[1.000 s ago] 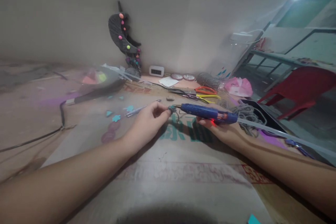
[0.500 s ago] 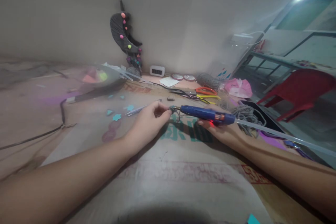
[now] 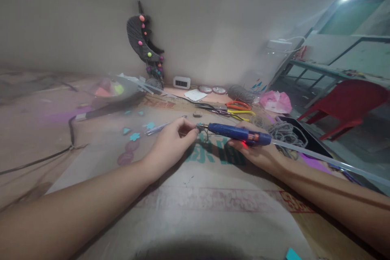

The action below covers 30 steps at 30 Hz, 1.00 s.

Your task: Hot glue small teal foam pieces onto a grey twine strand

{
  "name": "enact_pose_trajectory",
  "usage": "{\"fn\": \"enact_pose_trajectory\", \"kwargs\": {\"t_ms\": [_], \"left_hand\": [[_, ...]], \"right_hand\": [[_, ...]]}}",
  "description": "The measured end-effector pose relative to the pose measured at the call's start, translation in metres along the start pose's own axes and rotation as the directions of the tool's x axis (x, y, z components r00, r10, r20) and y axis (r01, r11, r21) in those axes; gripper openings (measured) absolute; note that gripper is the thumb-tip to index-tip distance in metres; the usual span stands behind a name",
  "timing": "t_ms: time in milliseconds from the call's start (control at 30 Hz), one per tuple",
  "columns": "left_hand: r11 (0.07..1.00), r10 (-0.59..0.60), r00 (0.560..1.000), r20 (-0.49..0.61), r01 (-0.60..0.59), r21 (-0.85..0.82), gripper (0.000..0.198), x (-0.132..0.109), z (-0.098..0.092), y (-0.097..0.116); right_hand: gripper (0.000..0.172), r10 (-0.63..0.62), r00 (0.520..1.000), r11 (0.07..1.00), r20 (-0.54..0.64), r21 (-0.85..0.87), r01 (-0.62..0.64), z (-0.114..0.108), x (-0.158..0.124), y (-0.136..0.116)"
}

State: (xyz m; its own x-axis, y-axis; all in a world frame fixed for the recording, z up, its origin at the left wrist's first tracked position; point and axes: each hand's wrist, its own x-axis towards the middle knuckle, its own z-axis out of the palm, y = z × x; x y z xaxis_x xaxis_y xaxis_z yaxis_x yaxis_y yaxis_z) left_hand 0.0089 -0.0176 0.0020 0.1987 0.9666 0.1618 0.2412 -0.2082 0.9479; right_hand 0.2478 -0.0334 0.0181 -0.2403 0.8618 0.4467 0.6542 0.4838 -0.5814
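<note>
My right hand (image 3: 254, 146) is wrapped round a blue glue gun (image 3: 237, 133), whose red light glows underneath and from whose back a long clear glue stick runs to the right. The gun's metal tip points left and meets a small dark piece with cord (image 3: 201, 128). My left hand (image 3: 179, 136) pinches that piece between thumb and forefinger; its details are too small to tell. Left of my left hand lie a clear pen-like stick (image 3: 157, 128) and small teal cutouts (image 3: 135, 136).
Orange-handled scissors (image 3: 238, 105) and yellow-handled pliers (image 3: 243, 113) lie behind the gun. A dark tray (image 3: 317, 140) with grey cord is at right, near a pink bag (image 3: 276, 101). A wrapped crescent ornament (image 3: 137, 36) hangs on the wall; a small clock (image 3: 182, 82) stands below.
The view has shifted very slightly. Both hands keep nearly the same pose, with the glue gun's tip still at the small piece.
</note>
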Motion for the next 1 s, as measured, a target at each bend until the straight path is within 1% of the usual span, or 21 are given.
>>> {"fn": "enact_pose_trajectory", "kwargs": {"t_ms": [433, 633, 833, 1000], "left_hand": [[0.999, -0.004, 1.0, 0.006, 0.004, 0.032, 0.013, -0.001, -0.001, 0.002], [1.0, 0.004, 1.0, 0.011, -0.005, 0.019, 0.014, -0.001, 0.0, 0.001], [1.0, 0.004, 1.0, 0.003, -0.004, 0.03, 0.014, -0.001, 0.0, 0.003], [1.0, 0.005, 1.0, -0.001, -0.005, 0.01, 0.014, -0.001, -0.001, 0.002]], "right_hand": [[0.019, 0.012, 1.0, 0.999, 0.004, -0.032, -0.011, 0.0, -0.001, 0.002], [0.02, -0.002, 1.0, 1.0, -0.011, -0.014, 0.002, 0.001, -0.002, 0.003], [0.022, 0.026, 1.0, 1.0, -0.01, -0.01, -0.026, 0.001, -0.003, 0.007], [0.023, 0.027, 0.998, 0.999, -0.048, -0.024, -0.029, 0.002, -0.003, 0.01]]}}
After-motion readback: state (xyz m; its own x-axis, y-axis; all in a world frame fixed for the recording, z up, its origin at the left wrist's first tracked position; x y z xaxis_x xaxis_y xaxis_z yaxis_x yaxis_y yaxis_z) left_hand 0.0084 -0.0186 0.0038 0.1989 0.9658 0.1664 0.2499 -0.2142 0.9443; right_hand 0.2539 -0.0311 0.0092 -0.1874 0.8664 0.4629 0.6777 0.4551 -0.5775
